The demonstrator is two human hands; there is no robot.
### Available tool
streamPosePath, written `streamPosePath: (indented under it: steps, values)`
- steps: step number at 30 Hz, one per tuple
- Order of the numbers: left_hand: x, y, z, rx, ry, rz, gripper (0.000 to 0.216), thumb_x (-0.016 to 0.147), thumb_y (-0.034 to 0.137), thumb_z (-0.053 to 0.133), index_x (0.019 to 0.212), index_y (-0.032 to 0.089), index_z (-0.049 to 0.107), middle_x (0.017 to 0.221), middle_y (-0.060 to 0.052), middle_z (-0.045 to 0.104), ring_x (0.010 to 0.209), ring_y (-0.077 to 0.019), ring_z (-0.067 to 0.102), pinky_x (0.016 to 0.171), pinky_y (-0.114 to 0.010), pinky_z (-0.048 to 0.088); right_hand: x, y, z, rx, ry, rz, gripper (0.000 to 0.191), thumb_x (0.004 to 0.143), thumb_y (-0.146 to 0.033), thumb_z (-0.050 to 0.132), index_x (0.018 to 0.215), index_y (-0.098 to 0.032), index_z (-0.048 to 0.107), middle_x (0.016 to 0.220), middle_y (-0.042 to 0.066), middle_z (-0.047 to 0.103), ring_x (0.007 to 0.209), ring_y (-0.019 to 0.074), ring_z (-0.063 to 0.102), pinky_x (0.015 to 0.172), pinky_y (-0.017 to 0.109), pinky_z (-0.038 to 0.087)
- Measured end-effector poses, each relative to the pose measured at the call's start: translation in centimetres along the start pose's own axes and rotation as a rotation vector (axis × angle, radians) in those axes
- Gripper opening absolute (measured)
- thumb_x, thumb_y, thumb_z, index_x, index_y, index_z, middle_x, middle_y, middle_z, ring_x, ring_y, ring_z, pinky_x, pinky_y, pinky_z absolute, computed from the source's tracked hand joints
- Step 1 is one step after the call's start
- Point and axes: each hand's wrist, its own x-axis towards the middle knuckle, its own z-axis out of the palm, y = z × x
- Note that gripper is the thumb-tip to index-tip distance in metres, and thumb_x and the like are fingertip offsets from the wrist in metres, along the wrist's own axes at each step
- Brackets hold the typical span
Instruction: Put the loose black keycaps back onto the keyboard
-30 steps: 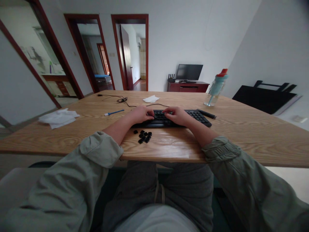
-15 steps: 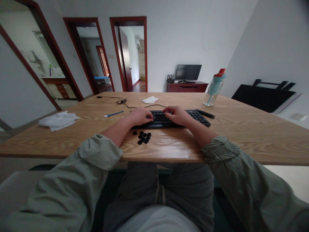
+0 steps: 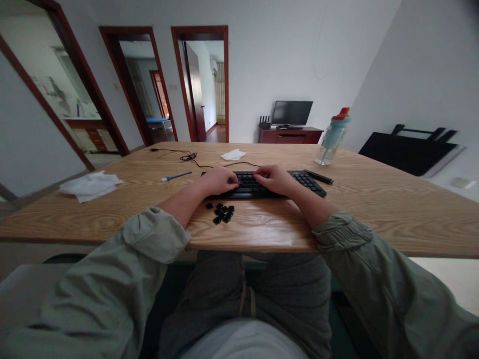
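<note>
A black keyboard [image 3: 249,184] lies crosswise on the wooden table in front of me. Over its left part rests my left hand [image 3: 220,180], fingers curled and closed near the keys. My right hand [image 3: 276,179] is at the middle of the keyboard, thumb and fingertips drawn together in a pinch above the keys. Whatever either hand has between its fingertips is too small or hidden to make out. On the table just below the keyboard sits a loose heap of several black keycaps [image 3: 223,213], with one keycap [image 3: 209,206] a little apart.
Left of the keyboard lies a blue brush [image 3: 176,176] with a white end. A black cable [image 3: 189,156] coils behind it. White tissues [image 3: 91,185] lie at far left, a smaller tissue [image 3: 233,154] behind the keyboard. A black stick-like object [image 3: 319,176] and a water bottle [image 3: 332,138] are at right.
Both hands stay almost in place over the keyboard, with only a very slight shift of the right fingers. The keycaps have not moved.
</note>
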Motion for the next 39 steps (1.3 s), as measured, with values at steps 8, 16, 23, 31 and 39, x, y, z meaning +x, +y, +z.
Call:
streamPosePath:
  steps: [8,16,23,31,39]
  values:
    - [0.1,-0.6,0.8,0.022,0.04,0.041,0.03,0.088,0.038,0.054,0.101,0.022,0.076,0.096,-0.004,0.074,0.088,-0.0192,0.066,0.079,-0.028,0.046,0.1,-0.1,-0.1,-0.024,0.002,0.0,0.029,0.086,-0.035,0.057,0.09,-0.013,0.075,0.077,0.005,0.069,0.066,0.0134,0.053,0.064,0.026,0.038]
    - [-0.3,0.3,-0.2,0.109,-0.02,0.068,0.028,0.087,0.033,0.053,0.101,0.024,0.076,0.099,-0.004,0.073,0.091,-0.019,0.066,0.079,-0.027,0.046,0.0,-0.2,-0.2,-0.016,-0.008,-0.002,0.029,0.086,-0.035,0.056,0.088,-0.012,0.074,0.074,0.004,0.067,0.065,0.0131,0.052,0.063,0.026,0.037]
    - [-0.6,0.8,-0.1,0.148,0.021,0.085,0.026,0.088,0.031,0.054,0.099,0.027,0.077,0.097,-0.003,0.074,0.088,-0.0181,0.067,0.078,-0.025,0.047,-0.2,-0.4,-0.3,-0.017,-0.031,0.017,0.028,0.086,-0.036,0.056,0.085,-0.013,0.072,0.07,0.003,0.065,0.063,0.0127,0.051,0.06,0.026,0.036]
    - [-1.4,0.5,0.8,0.16,0.05,0.07,0.036,0.09,0.03,0.049,0.116,0.031,0.073,0.104,-0.003,0.073,0.094,-0.0179,0.066,0.086,-0.026,0.049,-0.3,-0.2,-0.3,-0.032,-0.049,0.004,0.027,0.087,-0.033,0.054,0.083,-0.012,0.071,0.068,0.002,0.063,0.061,0.012,0.051,0.058,0.025,0.034]
    - [-1.6,0.5,0.7,0.096,0.044,0.158,0.044,0.086,0.015,0.046,0.118,0.026,0.073,0.119,0.001,0.07,0.112,-0.0173,0.063,0.104,-0.03,0.045,-0.2,-0.3,-0.3,-0.029,-0.051,0.01,0.027,0.086,-0.032,0.055,0.084,-0.011,0.072,0.069,0.003,0.065,0.062,0.0124,0.052,0.058,0.025,0.034]
